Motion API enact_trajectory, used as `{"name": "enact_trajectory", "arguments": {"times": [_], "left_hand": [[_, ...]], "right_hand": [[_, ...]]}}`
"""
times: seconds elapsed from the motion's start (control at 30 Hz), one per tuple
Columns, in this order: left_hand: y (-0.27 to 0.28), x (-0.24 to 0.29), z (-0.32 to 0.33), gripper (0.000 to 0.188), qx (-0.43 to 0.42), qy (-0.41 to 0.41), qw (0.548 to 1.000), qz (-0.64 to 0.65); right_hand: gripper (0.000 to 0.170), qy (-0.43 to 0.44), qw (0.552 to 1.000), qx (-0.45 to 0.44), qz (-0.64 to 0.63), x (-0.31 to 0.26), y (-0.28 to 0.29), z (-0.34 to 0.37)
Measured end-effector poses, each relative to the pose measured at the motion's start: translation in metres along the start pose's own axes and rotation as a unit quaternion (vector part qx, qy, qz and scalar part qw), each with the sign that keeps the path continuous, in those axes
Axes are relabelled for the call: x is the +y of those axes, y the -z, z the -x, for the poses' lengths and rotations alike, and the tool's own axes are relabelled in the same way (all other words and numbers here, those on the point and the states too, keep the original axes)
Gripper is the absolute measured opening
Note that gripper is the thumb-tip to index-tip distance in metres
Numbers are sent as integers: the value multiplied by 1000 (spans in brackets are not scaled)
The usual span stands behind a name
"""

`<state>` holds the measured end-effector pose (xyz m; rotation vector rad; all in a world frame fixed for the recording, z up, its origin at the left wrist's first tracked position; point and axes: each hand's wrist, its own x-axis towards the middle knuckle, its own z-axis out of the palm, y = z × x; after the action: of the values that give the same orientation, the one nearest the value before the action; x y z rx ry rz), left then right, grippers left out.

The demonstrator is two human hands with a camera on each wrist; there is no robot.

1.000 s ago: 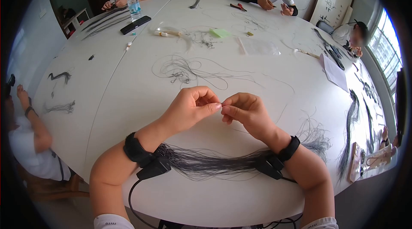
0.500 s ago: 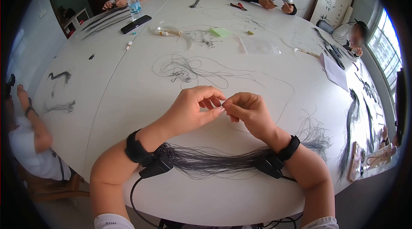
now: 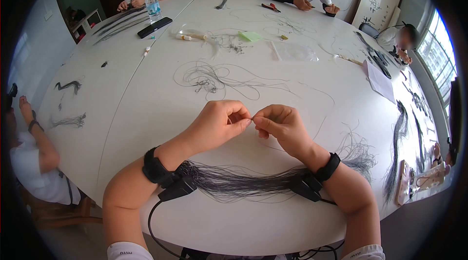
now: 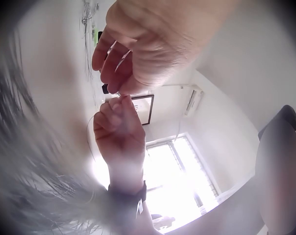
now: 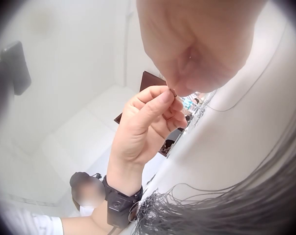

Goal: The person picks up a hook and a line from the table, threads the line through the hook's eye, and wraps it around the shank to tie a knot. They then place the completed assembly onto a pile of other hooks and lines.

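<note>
Both hands meet fingertip to fingertip above the white table. My left hand pinches a tiny dark end of strand between thumb and forefinger. Opposite it, my right hand pinches the same spot, its other fingers curled in. A thin dark strand trails in a loop from the right hand in the right wrist view. Under the forearms lies a thick bundle of dark strands, with loose, frayed ends to the right.
Beyond the hands lies a loose tangle of strands. Farther off are a plastic bag, a green paper, a black phone and a water bottle. A white sheet lies at right. Other people sit around the table.
Half a second ago the left fingers were straighter and spread; now they have curled back in, thumb and forefinger together. The right hand has barely moved.
</note>
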<state>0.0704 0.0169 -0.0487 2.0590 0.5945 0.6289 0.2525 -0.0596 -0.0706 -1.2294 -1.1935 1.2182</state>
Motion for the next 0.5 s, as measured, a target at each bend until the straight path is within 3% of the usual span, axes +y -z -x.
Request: {"name": "enact_trajectory", "arguments": {"times": [0.07, 0.5], "left_hand": [[2, 1, -1, 14, -22, 44, 998, 27], [1, -10, -3, 13, -37, 46, 994, 88]], "right_hand": [[15, 2, 1000, -6, 2, 0, 1, 0], [12, -3, 1000, -12, 18, 4, 4, -2]]}}
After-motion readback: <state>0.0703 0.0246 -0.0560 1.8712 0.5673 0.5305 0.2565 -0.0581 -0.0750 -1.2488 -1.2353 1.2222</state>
